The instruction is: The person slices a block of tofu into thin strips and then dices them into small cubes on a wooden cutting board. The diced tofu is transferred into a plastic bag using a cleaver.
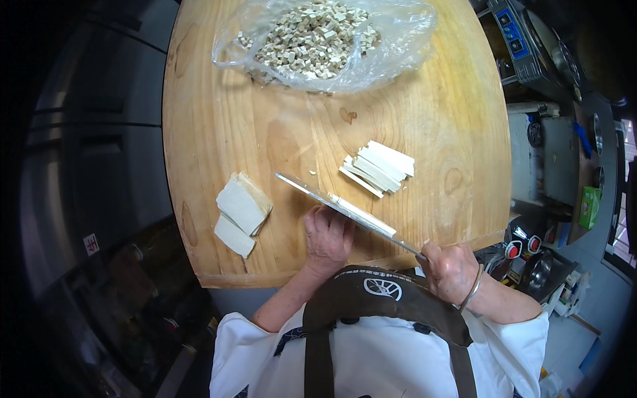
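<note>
My right hand (450, 271) grips the handle of a kitchen knife (301, 184), whose wide blade is seen nearly edge-on and slants up to the left. Along the far side of the blade lie thin pale strips (366, 216), apparently of firm tofu. Close behind the blade is my left hand (328, 236), fingers curled down; the blade hides the fingertips and whatever they press on. Farther out to the right, more cut strips (378, 166) lie side by side in a bundle. Flat pale slabs (241, 209) are stacked, overlapping, left of my left hand.
A wooden board (283, 134) forms the work surface, its near edge against my apron (343, 293). At its far side a clear plastic bag (398, 54) holds many small pale cubes (313, 42). Steel cabinet doors (99, 164) stand left; kitchen equipment (515, 40) lines the right.
</note>
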A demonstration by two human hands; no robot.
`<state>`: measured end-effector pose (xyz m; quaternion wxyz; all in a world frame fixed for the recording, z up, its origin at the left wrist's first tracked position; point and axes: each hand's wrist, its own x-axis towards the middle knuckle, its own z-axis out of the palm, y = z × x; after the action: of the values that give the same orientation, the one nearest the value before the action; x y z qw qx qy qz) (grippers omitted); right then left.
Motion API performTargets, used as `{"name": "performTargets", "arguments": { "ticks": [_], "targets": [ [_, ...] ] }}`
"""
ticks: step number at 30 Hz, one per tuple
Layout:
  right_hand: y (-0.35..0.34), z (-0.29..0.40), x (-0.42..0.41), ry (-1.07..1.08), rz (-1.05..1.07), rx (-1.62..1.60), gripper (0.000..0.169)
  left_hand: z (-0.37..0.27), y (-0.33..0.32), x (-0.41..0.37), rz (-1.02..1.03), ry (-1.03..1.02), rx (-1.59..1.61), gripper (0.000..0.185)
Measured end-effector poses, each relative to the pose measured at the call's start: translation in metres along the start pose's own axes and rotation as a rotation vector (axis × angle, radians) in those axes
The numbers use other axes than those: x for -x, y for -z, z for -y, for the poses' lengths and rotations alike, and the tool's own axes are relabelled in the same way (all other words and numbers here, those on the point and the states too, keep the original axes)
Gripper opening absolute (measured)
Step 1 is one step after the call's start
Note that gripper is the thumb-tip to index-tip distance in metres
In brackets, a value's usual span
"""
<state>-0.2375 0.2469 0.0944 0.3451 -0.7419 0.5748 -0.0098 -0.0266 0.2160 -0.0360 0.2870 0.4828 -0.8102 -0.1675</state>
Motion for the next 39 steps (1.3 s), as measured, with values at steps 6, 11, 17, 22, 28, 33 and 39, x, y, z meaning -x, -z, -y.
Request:
{"name": "performTargets", "arguments": {
  "ticks": [6, 11, 17, 22, 28, 33, 39],
  "targets": [
    [0.001, 0.003, -0.001, -0.005, 0.056, 0.021, 0.012, 0.004, -0.003, 0.003, 0.017, 0.008, 0.032, 0.029],
    [0.002, 0.007, -0.012, -0.067, 0.187, 0.041, 0.011, 0.009, -0.008, 0.008, 0.004, 0.019, 0.047, 0.028],
    [-0.039, -0.021, -0.038, -0.048, 0.068, -0.060, 0.009, 0.009, -0.009, 0.005, -0.030, 0.038, 0.118, 0.027],
    [-0.042, -0.030, -0.037, 0.011, -0.072, -0.216, 0.011, 0.007, -0.002, 0.004, -0.021, 0.044, 0.149, 0.028],
    [-0.024, -0.019, -0.025, 0.045, -0.101, -0.019, 0.008, -0.003, 0.046, -0.027, -0.211, -0.127, 0.119, 0.021],
    [-0.026, -0.015, -0.020, 0.004, -0.068, 0.000, 0.009, -0.023, 0.103, -0.114, 0.137, -0.167, 0.262, 0.007],
    [-0.024, -0.014, -0.021, -0.063, -0.058, -0.053, 0.006, -0.039, 0.086, -0.160, 0.982, -0.203, 0.117, 0.013]
  ]
}}
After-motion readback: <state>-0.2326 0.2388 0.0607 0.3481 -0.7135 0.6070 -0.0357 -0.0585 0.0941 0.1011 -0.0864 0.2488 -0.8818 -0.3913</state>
